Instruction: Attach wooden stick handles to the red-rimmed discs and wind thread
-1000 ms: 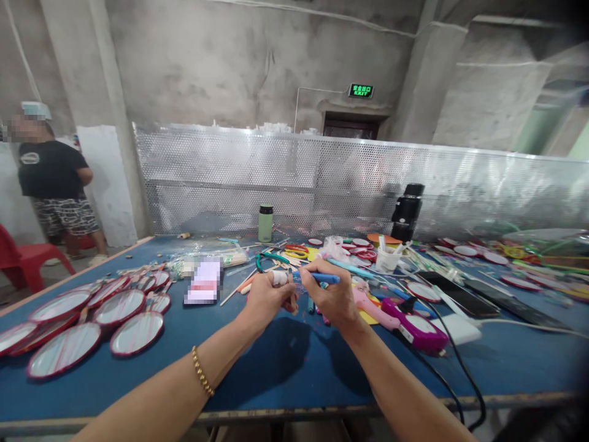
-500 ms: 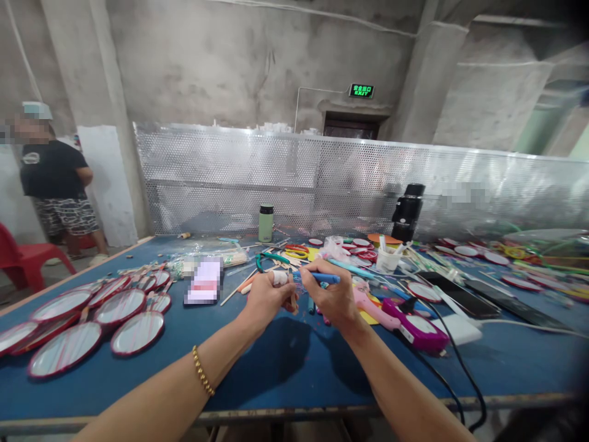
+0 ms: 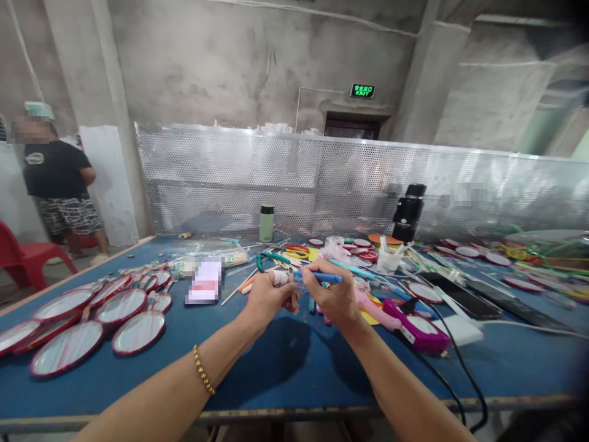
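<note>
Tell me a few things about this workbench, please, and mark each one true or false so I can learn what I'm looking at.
1. The right hand holds a blue pen-shaped tool. True.
2. The gold bead bracelet is on the right arm. False: it is on the left arm.
3. The green bottle stands upright. True.
4. The tabletop is yellow. False: it is blue.
5. The exit sign has green lettering. True.

Beyond the far edge of my desk (image 3: 257, 390), high on the grey wall (image 3: 193, 61), I can read EXIT in green on a lit sign (image 3: 362, 91), under Chinese characters that look like 安全出口. A pale mark (image 3: 403, 221) on the black flask (image 3: 410, 205) near that edge, and a pale emblem (image 3: 34, 158) on a black shirt (image 3: 59, 175) past the left edge, are too small for me to read.
</note>
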A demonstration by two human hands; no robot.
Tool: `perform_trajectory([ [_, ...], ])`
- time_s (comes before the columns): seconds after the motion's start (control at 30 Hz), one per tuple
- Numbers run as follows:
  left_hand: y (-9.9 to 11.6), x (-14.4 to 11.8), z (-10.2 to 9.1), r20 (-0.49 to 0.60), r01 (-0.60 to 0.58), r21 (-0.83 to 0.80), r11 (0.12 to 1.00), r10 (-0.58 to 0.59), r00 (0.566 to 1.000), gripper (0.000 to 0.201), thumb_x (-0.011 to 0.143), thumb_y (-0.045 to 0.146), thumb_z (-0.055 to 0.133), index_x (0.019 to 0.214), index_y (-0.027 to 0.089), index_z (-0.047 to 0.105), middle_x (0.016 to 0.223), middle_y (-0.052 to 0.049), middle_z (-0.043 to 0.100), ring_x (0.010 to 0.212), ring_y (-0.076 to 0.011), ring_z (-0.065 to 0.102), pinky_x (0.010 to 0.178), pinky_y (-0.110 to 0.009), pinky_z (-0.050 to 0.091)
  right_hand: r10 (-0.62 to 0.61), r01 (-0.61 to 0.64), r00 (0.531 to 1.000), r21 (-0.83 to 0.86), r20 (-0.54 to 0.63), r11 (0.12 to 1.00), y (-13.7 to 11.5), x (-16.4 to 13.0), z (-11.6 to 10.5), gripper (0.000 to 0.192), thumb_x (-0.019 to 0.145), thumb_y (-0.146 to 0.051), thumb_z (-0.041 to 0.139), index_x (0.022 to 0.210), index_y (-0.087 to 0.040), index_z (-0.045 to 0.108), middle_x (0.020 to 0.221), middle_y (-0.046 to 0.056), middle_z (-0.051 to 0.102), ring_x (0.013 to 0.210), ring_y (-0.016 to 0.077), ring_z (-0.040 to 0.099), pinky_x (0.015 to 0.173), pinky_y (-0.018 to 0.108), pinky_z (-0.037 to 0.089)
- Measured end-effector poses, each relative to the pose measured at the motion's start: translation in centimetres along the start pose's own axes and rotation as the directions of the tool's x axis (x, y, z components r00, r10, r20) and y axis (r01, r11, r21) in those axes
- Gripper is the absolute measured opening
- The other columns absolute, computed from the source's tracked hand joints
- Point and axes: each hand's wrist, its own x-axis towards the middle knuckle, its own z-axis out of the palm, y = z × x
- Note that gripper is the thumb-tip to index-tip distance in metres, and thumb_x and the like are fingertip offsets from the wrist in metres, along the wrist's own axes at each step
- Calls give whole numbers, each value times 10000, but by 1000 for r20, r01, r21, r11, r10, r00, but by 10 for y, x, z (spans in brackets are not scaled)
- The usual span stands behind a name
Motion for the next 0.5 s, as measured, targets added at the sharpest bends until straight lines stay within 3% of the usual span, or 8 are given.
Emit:
perform_trajectory([
  [0.5, 2, -1, 1, -13, 6, -13, 1000, -6, 1000, 248, 680, 326, 685, 543, 162, 558, 494, -22, 639, 424, -129, 593, 481, -234, 476, 1, -1, 1000, -7, 3, 1000, 2, 0, -1, 197, 857, -177, 589, 660, -184, 599, 585, -32, 530, 519, 95, 442, 534, 245, 369],
])
